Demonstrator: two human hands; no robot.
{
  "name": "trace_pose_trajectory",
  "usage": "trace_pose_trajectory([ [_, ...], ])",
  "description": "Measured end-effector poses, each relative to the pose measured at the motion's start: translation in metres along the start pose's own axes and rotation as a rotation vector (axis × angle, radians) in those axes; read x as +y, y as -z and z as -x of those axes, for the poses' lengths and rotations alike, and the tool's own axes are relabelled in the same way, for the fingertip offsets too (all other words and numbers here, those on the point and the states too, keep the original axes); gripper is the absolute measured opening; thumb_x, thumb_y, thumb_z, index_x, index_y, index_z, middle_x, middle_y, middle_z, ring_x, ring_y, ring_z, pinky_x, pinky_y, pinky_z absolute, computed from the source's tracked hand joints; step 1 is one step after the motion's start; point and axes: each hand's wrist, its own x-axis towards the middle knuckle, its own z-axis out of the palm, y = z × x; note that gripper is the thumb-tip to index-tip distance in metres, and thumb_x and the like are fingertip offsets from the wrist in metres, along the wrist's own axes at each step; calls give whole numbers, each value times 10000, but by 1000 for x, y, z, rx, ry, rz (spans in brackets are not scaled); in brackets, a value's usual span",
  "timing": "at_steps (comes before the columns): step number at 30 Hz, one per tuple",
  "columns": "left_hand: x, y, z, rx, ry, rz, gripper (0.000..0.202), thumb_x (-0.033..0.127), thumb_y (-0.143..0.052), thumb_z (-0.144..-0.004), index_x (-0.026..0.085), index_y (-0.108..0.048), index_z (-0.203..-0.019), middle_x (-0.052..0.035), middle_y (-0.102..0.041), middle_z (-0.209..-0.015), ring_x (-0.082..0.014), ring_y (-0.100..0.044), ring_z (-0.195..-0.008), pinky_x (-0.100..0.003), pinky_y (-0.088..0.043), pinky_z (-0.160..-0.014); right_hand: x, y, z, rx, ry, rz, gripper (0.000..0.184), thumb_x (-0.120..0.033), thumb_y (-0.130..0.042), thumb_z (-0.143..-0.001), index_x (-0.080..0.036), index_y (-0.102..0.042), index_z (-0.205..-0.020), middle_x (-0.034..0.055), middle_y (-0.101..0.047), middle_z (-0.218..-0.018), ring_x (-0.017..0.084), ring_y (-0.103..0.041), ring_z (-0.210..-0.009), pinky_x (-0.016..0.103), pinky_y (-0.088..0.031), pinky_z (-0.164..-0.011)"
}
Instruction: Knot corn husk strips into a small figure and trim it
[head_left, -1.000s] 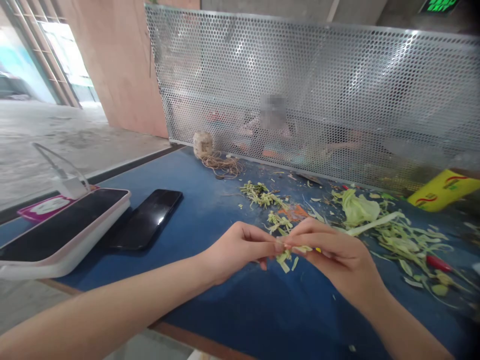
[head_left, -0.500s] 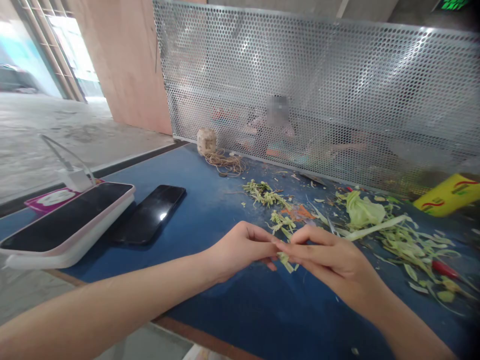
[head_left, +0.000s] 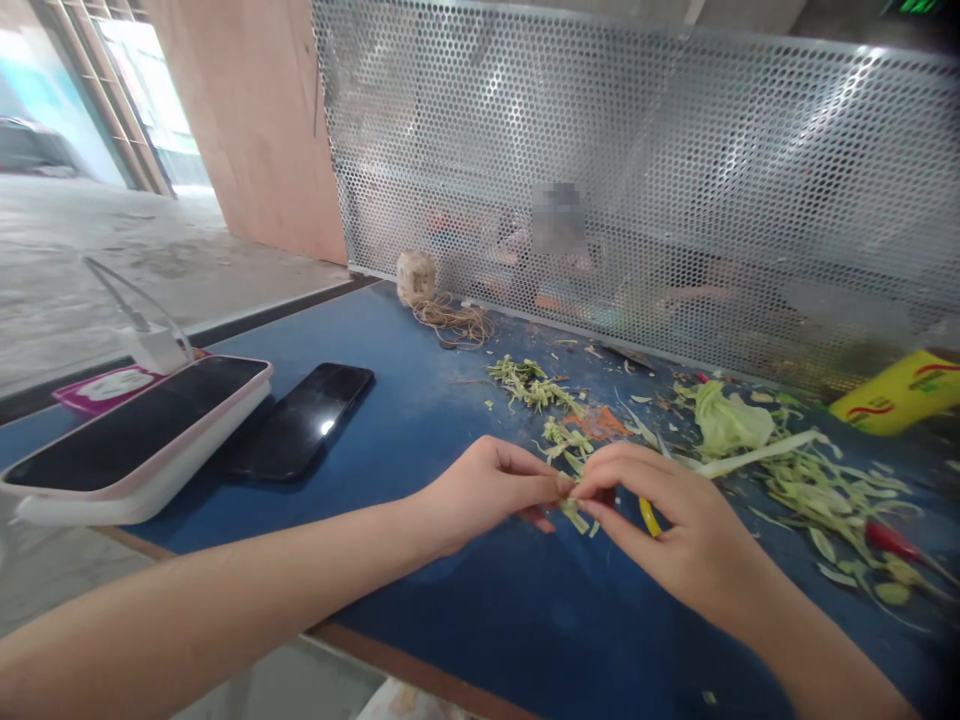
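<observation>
My left hand (head_left: 491, 495) and my right hand (head_left: 675, 510) meet over the table, fingertips pinched together. Between them are pale green vegetable shreds (head_left: 576, 517), whose ends hang below the fingers; the exact vegetable is unclear. A curved yellow piece (head_left: 649, 517) shows beneath my right fingers, the remainder of it hidden by the hand. Just beyond the fingertips lies a small heap of similar shreds (head_left: 566, 440), with another pile (head_left: 529, 383) farther back. Orange scraps (head_left: 601, 423) lie beside them.
A black phone (head_left: 307, 420) lies left on the blue table (head_left: 420, 400), beside a white-cased device (head_left: 142, 425). Cabbage leaf (head_left: 731, 417), green scraps (head_left: 817, 490) and a red chili (head_left: 891, 540) spread right. Twine (head_left: 454, 322), a yellow packet (head_left: 896, 393) and perforated metal screen (head_left: 600, 130) stand behind.
My right fingers have curled in more tightly at the shreds, and the yellow piece has come into sight beneath them. My left hand has barely shifted.
</observation>
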Motion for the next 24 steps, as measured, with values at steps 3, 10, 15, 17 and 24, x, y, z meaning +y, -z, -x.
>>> trace_pose_trajectory([
  [3, 1, 0, 0, 13, -3, -17, 131, 217, -662, -636, 89, -690, -625, 6, -578, -518, -83, -540, -483, -205, -472, -533, 2, -1, -1, 10, -16, 35, 119, -136, -506, -797, -232, -561, -841, 13, -606, -795, 128, -591, -724, 224, -485, -663],
  [10, -1, -1, -1, 16, 31, 27, 129, 215, -664, -635, 96, -693, -673, -9, -619, -576, -92, -571, -505, -224, -482, -572, 4, -4, 2, 93, 80, 73, 148, -99, -477, -784, -223, -557, -786, 40, -617, -833, 148, -607, -771, 240, -498, -671],
  [15, -1, -2, -1, -7, 52, 133, 137, 220, -661, -628, 88, -685, -653, -32, -643, -623, -102, -581, -546, -252, -494, -630, 4, 0, 2, 48, 92, 95, 143, -111, -477, -779, -228, -559, -781, 39, -610, -821, 143, -600, -731, 246, -499, -659],
  [17, -1, -1, -1, -18, 58, 162, 115, 182, -656, -614, 91, -690, -675, -33, -650, -627, -110, -594, -550, -261, -493, -642, 4, 2, 2, 47, 87, 97, 120, -141, -492, -790, -229, -572, -770, 35, -615, -814, 139, -603, -725, 241, -501, -658],
  [24, 0, 2, 1, -66, 12, 75, 179, 79, -657, -589, 120, -709, -755, -4, -662, -640, -84, -587, -572, -193, -466, -614, 4, 4, 2, 68, 90, 121, 117, -127, -518, -783, -226, -576, -758, 23, -619, -821, 122, -606, -724, 218, -496, -664],
])
